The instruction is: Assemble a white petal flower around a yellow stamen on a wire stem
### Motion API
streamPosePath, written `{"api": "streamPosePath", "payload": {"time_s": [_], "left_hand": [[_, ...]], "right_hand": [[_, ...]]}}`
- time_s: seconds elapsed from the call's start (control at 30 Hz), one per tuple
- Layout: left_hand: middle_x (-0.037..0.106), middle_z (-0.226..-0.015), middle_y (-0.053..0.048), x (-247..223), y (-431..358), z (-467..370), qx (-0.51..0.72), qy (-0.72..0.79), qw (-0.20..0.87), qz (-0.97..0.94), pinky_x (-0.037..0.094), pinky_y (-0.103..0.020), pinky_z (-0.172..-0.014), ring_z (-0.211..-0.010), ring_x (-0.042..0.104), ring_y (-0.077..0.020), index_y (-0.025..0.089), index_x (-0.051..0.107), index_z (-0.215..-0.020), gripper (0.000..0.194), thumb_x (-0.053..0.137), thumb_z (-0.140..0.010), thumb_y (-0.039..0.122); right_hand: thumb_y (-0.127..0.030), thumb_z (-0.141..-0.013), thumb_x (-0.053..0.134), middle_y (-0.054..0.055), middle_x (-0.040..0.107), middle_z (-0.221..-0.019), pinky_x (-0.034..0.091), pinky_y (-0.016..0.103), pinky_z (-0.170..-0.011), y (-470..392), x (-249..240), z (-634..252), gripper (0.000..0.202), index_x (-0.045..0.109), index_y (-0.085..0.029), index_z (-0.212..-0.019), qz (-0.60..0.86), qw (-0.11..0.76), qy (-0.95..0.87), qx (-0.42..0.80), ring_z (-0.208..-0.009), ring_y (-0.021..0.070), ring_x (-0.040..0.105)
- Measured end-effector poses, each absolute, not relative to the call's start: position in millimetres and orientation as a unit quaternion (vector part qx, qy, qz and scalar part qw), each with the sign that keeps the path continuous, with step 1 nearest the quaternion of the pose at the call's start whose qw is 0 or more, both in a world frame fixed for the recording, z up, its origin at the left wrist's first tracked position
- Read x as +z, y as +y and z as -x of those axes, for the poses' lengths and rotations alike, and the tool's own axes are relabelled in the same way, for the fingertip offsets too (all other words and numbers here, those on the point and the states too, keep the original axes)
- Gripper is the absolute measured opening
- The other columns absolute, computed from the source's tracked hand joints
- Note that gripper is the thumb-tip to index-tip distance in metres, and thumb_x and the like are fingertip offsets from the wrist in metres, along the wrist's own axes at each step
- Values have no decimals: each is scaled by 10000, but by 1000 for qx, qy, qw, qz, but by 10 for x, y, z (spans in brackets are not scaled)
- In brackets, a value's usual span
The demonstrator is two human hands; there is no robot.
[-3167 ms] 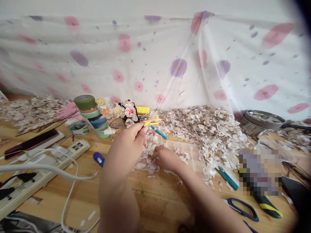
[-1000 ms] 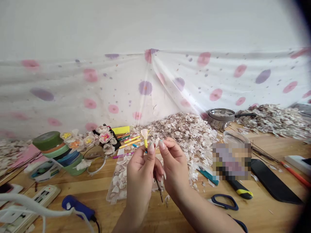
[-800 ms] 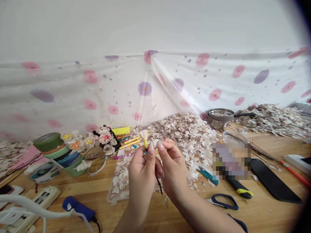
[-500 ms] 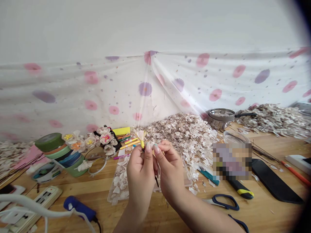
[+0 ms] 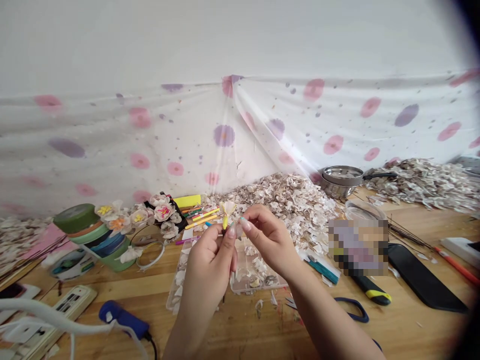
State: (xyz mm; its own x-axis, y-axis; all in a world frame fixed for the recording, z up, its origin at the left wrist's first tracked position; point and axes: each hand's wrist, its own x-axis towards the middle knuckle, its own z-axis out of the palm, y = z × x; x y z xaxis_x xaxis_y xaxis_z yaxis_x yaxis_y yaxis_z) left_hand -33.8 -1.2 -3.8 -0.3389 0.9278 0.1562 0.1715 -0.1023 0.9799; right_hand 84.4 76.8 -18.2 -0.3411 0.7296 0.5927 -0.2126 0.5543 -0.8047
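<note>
My left hand (image 5: 212,255) is closed round the dark stem of a small handmade flower (image 5: 227,209), which stands upright with pale petals and a yellow-wrapped neck. The stem's lower end shows below that hand. Close beside the neck, my right hand (image 5: 268,237) pinches a small pale petal (image 5: 239,233) between thumb and finger. The two thumbs nearly meet, so I cannot tell whether they touch. Under the hands lies a clear compartment tray (image 5: 258,289) with sorted pale petals inside.
Behind the tray rises a big heap of pale flakes (image 5: 285,200). Finished flowers (image 5: 164,212) and tape rolls (image 5: 108,245) stand left. Scissors (image 5: 354,309), a yellow-and-black handle (image 5: 375,292) and a black sheath (image 5: 427,277) lie right. A blue glue gun (image 5: 122,319) and power strip (image 5: 63,320) sit front left.
My right hand has shifted right and up, and its wrist has turned. My left hand has moved slightly left with the flower, now held more upright. More of the tray shows between them.
</note>
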Motion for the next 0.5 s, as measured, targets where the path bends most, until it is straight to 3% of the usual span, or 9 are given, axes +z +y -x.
{"api": "streamPosePath", "payload": {"time_s": [0.37, 0.5], "left_hand": [[464, -449, 88, -36, 11, 304, 585, 581, 336, -455, 300, -155, -415, -400, 376, -57, 196, 510, -737, 376, 553, -910, 527], [486, -408, 85, 14, -9, 261, 591, 565, 387, -426, 292, -153, -371, -336, 384, -64, 188, 558, -802, 371, 577, -880, 550]], "right_hand": [[-282, -825, 723, 19, 577, -827, 447, 251, -567, 799, -176, -867, 119, 691, -203, -742, 205, 571, -686, 401, -689, 117, 533], [-243, -816, 729, 12, 575, -831, 444, 259, -591, 786, -147, -908, 84, 687, -220, -747, 202, 620, -640, 407, -726, 125, 536]]}}
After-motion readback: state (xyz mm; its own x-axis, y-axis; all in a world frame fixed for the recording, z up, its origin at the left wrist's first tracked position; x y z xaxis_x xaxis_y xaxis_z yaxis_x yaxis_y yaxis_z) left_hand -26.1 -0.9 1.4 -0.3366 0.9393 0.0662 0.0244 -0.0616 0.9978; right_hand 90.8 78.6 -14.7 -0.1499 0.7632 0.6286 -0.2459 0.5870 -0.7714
